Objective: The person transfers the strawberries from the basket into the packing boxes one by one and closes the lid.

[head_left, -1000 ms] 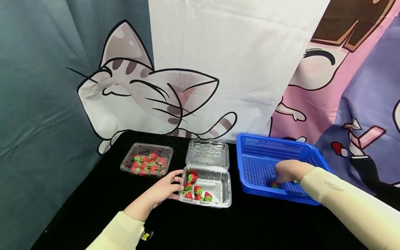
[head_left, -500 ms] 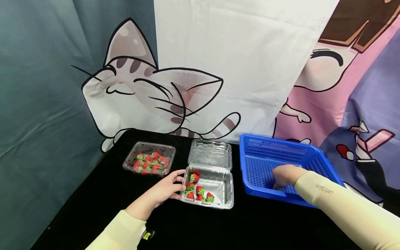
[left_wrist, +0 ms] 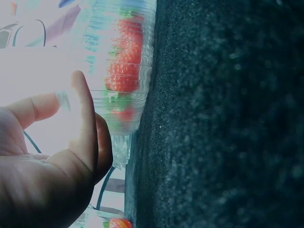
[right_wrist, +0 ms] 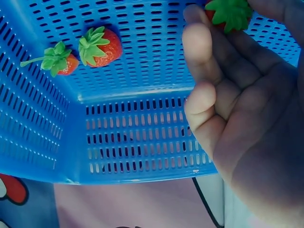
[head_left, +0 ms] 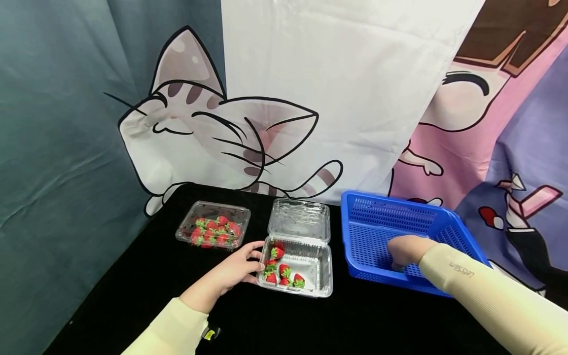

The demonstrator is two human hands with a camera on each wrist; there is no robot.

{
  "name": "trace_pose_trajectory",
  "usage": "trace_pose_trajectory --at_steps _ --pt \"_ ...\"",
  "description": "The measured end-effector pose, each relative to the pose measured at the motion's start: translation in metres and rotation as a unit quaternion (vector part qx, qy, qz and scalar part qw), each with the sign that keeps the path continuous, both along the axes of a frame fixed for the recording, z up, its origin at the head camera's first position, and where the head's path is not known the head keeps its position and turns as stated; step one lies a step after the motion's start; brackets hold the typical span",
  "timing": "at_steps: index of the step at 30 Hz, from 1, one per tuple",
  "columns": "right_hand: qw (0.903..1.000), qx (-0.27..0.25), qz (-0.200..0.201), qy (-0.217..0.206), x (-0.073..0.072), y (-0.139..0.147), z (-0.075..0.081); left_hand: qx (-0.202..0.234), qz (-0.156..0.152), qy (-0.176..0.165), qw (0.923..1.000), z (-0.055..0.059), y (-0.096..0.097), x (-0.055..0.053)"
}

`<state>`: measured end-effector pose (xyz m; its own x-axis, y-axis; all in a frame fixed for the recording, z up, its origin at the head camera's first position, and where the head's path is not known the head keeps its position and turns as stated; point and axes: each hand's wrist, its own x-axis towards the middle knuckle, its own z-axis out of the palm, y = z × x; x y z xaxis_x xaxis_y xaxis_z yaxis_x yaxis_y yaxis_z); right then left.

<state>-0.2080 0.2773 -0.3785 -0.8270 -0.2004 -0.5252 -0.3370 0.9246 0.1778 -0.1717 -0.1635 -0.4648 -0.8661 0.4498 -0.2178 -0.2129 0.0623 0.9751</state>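
My left hand [head_left: 235, 273] grips the left wall of a hinged clear plastic clamshell box [head_left: 316, 292], thumb over its rim. The box stands with its lid [head_left: 299, 219] folded back. Several strawberries [head_left: 285, 270] lie in its left half, and they show through the wall as red fruit [left_wrist: 124, 61] in the left wrist view. My right hand [head_left: 408, 250] reaches down into a blue plastic basket [head_left: 377, 197]. There its thumb and fingers hold a strawberry [right_wrist: 230, 14], green leaves toward the camera; the head view mostly hides that fruit behind the hand.
A second clear plastic box [head_left: 241, 211], filled with several strawberries, stands back left on the black cloth [head_left: 284, 330]. Inside the basket lie two other strawberries, one plump [right_wrist: 102, 47] and one with a long stem [right_wrist: 59, 59]. A printed curtain [head_left: 355, 74] hangs behind.
My right hand has shifted slightly left inside the basket, covering a strawberry that showed beside it earlier. My left hand keeps its grip on the box. The head view has turned a little.
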Motion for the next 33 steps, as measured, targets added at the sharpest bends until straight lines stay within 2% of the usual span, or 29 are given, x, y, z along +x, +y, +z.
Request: trace_pose_trajectory --at_steps 5,9,13,17,23,27,33 --pt "0.9984 -0.053 0.018 -0.003 -0.002 0.01 0.0 -0.001 -0.003 -0.001 1.0 -0.002 0.001 -0.001" --pt "0.9943 -0.106 0.01 -0.012 -0.008 0.019 0.004 -0.006 -0.001 -0.001 1.0 0.0 0.001 -0.002" --pt "0.9905 -0.134 -0.015 -0.026 -0.014 0.022 0.015 -0.01 0.003 0.001 0.9999 0.002 0.0 -0.001" --pt "0.9873 -0.156 -0.023 -0.024 -0.018 0.021 0.03 -0.01 0.005 -0.004 0.9999 0.001 0.0 -0.002" --pt "0.9773 -0.207 -0.008 0.045 -0.016 0.01 0.048 -0.009 0.003 -0.002 1.0 0.0 0.0 -0.001" --pt "0.9641 -0.249 0.005 0.092 -0.009 -0.006 0.057 -0.012 0.007 -0.006 0.9999 0.0 0.0 -0.002" --pt "0.9436 -0.276 0.057 0.174 0.003 -0.044 0.06 -0.01 0.005 -0.006 0.9999 0.001 0.0 -0.001"
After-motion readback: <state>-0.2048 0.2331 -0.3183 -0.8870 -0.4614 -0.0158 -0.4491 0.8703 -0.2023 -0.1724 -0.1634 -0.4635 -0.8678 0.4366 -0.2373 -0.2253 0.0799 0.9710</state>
